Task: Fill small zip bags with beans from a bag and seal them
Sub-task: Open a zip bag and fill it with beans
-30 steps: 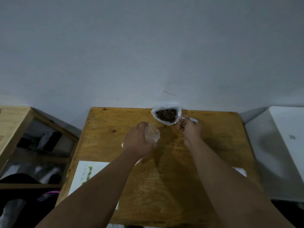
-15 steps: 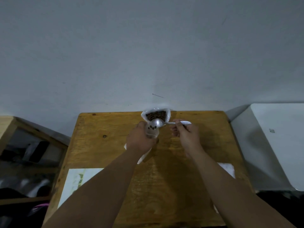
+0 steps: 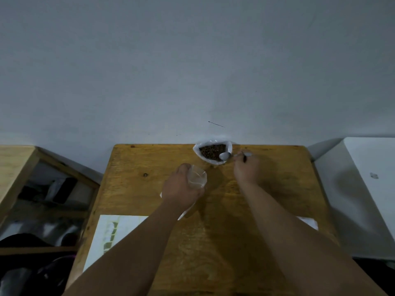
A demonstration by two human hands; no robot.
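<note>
An open white bag of dark beans (image 3: 212, 152) stands at the far edge of the wooden table (image 3: 277, 189), against the wall. My right hand (image 3: 245, 170) grips a white plastic spoon (image 3: 226, 155), its bowl lying over the beans at the bag's right side. My left hand (image 3: 182, 186) holds a small clear zip bag (image 3: 197, 177) with its mouth open, a little nearer and to the left of the bean bag. The zip bag's contents are hard to make out.
A white sheet with green marks (image 3: 113, 233) lies at the table's near left, and a white paper (image 3: 307, 223) at its right edge. A wooden shelf with dark items (image 3: 42, 189) stands left. A white appliance (image 3: 363, 189) stands right.
The spoon has moved from the zip bag's mouth back to the bean bag. My left hand with the zip bag has drawn slightly nearer and away from the bean bag.
</note>
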